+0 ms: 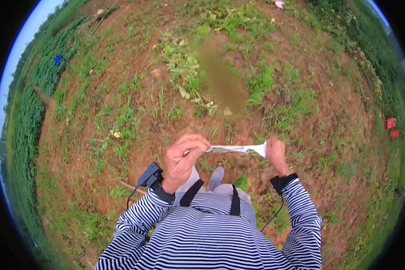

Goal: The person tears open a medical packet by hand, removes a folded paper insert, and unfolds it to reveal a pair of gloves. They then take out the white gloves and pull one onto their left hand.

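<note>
Stretched level between my two hands is a thin white strip of material [236, 148], partly see-through toward its left part. My left hand [182, 158] pinches its left end between thumb and fingers. At the other end my right hand [276, 154] is closed round the widening white end. Both hands are in front of my body, above the ground. A black device [151, 174] with a cable is strapped at my left wrist, and a black band [283, 182] circles my right wrist.
Reddish soil [135, 108] with weeds and wilted vines [182, 67] lies ahead. One shoe [216, 177] shows below the strip. Red objects [390, 123] are at the far right, a blue item [58, 59] at the left by dense green plants [28, 121]. A brownish blur crosses the upper middle.
</note>
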Tool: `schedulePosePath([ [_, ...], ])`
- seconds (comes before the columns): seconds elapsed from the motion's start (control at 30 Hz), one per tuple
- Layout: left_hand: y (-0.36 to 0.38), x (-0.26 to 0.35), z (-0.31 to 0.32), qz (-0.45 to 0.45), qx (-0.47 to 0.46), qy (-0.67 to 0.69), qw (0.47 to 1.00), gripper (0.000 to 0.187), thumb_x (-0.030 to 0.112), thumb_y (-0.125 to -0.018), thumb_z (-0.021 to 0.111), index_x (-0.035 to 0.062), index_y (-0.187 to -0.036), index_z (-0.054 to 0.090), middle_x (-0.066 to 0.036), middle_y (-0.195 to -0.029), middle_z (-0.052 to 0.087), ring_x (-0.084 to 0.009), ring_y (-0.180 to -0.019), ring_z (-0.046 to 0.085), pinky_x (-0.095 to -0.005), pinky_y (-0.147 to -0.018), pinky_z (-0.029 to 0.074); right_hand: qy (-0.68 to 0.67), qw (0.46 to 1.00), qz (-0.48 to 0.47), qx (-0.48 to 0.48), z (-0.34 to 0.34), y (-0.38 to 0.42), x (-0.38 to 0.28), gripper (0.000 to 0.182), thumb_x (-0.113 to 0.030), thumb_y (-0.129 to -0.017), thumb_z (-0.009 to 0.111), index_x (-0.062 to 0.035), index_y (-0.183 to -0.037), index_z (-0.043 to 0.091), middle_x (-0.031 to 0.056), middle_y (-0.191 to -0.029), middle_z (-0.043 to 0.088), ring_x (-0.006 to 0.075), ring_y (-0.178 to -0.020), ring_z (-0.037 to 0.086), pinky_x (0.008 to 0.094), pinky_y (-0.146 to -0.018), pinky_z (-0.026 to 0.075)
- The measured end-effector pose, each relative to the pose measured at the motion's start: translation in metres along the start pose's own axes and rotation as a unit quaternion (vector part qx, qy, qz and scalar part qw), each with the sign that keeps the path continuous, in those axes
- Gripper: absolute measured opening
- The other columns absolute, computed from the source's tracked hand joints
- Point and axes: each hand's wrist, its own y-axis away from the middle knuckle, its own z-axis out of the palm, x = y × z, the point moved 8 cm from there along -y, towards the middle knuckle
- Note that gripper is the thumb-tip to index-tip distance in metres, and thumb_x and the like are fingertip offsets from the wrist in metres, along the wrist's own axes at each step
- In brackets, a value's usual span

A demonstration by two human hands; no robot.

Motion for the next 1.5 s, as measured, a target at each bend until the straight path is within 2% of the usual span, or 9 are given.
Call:
schedulePosePath([
  [0.23,-0.044,0.015,-0.074,0.041,0.188,0.301,0.934,0.010,0.008,-0.092,0.062,0.0046,-0.101,0.064,-0.007,-0.107,0.059,-0.0176,-0.098,0.057,-0.0351,-0.094,0.044,0.150,0.986,0.075,-0.014,0.000,0.030,0.108,0.013,-0.009,-0.075,0.060,0.0034,-0.074,0.063,0.0267,-0.070,0.064,0.0420,-0.067,0.066,0.0502,-0.064,0.053],
  [0.4,-0.077,0.054,-0.098,0.090,0.146,0.326,0.930,0.014,0.009,-0.091,0.063,0.0060,-0.105,0.062,-0.007,-0.107,0.064,-0.0171,-0.102,0.059,-0.0364,-0.094,0.046,0.231,0.953,0.016,-0.198,0.004,0.068,0.187,0.019,-0.019,-0.081,0.057,-0.0063,-0.084,0.071,0.0196,-0.087,0.068,0.0380,-0.080,0.067,0.0480,-0.072,0.055],
  [0.53,-0.090,0.041,-0.074,0.063,0.108,0.351,0.928,0.015,0.009,-0.091,0.064,0.0056,-0.105,0.062,-0.007,-0.103,0.065,-0.0176,-0.101,0.059,-0.0362,-0.092,0.046,0.067,0.984,-0.092,-0.137,-0.044,0.036,0.103,0.024,-0.023,-0.082,0.063,-0.0006,-0.084,0.072,0.0226,-0.080,0.066,0.0338,-0.076,0.067,0.0407,-0.069,0.054],
  [0.6,-0.095,0.032,-0.042,0.035,0.079,0.375,0.923,0.015,0.009,-0.090,0.065,0.0056,-0.105,0.062,-0.007,-0.102,0.065,-0.0182,-0.099,0.060,-0.0359,-0.092,0.047,-0.115,0.988,0.021,-0.097,-0.106,0.020,0.000,0.029,-0.025,-0.084,0.066,0.0028,-0.093,0.071,0.0185,-0.079,0.068,0.0242,-0.072,0.067,0.0353,-0.068,0.052],
  [0.73,-0.093,0.020,0.012,-0.007,0.025,0.384,0.923,0.013,0.009,-0.091,0.064,0.0065,-0.104,0.062,-0.007,-0.101,0.064,-0.0192,-0.096,0.061,-0.0362,-0.090,0.048,-0.450,0.859,-0.137,-0.203,-0.128,0.017,-0.138,0.054,-0.028,-0.087,0.067,-0.0001,-0.130,0.053,0.0103,-0.114,0.066,0.0168,-0.099,0.064,0.0314,-0.085,0.051],
  [0.87,-0.079,-0.003,0.024,-0.049,0.053,0.380,0.922,0.013,0.009,-0.092,0.061,0.0057,-0.105,0.061,-0.007,-0.101,0.064,-0.0194,-0.096,0.062,-0.0374,-0.088,0.049,-0.309,0.885,-0.321,-0.133,-0.133,0.040,-0.200,0.044,-0.026,-0.087,0.062,0.0007,-0.122,0.056,0.0238,-0.096,0.065,0.0345,-0.084,0.066,0.0395,-0.074,0.052],
  [1.13,-0.022,-0.068,-0.005,-0.276,0.150,0.237,0.919,0.037,0.014,-0.093,0.062,0.0093,-0.126,0.047,-0.010,-0.110,0.061,-0.0221,-0.095,0.063,-0.0375,-0.080,0.053,-0.190,0.949,-0.245,0.059,-0.112,0.009,-0.170,0.020,-0.010,-0.086,0.057,-0.0028,-0.103,0.062,0.0202,-0.083,0.064,0.0378,-0.074,0.064,0.0452,-0.064,0.052],
  [1.23,0.005,-0.069,0.043,-0.373,0.036,0.268,0.888,0.057,0.026,-0.094,0.063,0.0031,-0.138,0.034,-0.011,-0.116,0.057,-0.0271,-0.114,0.054,-0.0461,-0.092,0.049,-0.084,0.957,-0.274,0.051,-0.095,0.012,-0.201,0.019,-0.009,-0.083,0.059,-0.0010,-0.101,0.058,0.0208,-0.079,0.062,0.0405,-0.070,0.062,0.0477,-0.061,0.051],
  [1.5,-0.005,-0.061,0.024,-0.242,0.052,0.327,0.912,0.044,0.028,-0.098,0.054,0.0002,-0.131,0.045,-0.010,-0.126,0.055,-0.0205,-0.113,0.056,-0.0360,-0.093,0.049,-0.093,0.935,-0.339,-0.058,-0.047,0.041,-0.262,0.055,-0.026,-0.077,0.071,0.0017,-0.121,0.052,0.0207,-0.117,0.056,0.0383,-0.106,0.055,0.0465,-0.087,0.048],
])
